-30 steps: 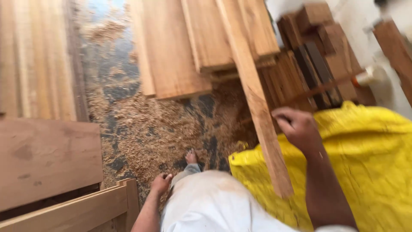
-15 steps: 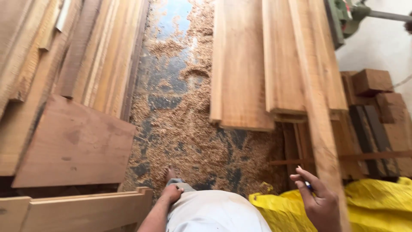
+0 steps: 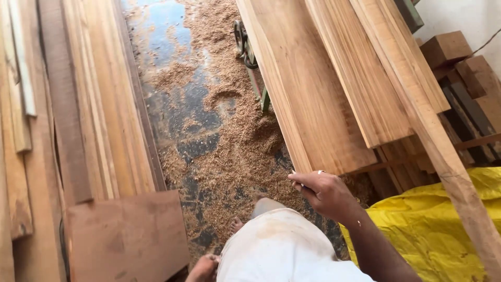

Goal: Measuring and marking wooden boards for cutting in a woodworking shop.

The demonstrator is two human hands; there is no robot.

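Note:
My right hand (image 3: 324,194) hovers low in the middle with its fingers pinched shut on a thin pencil-like stick (image 3: 301,185), of which little shows. It is just below the near end of a wide plank (image 3: 313,99) in a stack of long boards. A long narrow batten (image 3: 443,156) slants past it on the right, not touched. Only part of my left hand (image 3: 203,266) shows at the bottom edge, beside my white shorts (image 3: 276,250); its fingers are hard to read. A bare foot (image 3: 236,225) stands on the sawdust.
Sawdust (image 3: 229,151) covers the dark floor. More planks (image 3: 99,104) lie along the left, with a flat brown board (image 3: 125,235) at lower left. A yellow sheet (image 3: 433,224) lies at lower right, wooden blocks (image 3: 449,47) at upper right, a green metal frame (image 3: 250,62) by the stack.
My view has swung left and forward along the floor. My right hand has come off the batten and moved left to the end of the wide plank.

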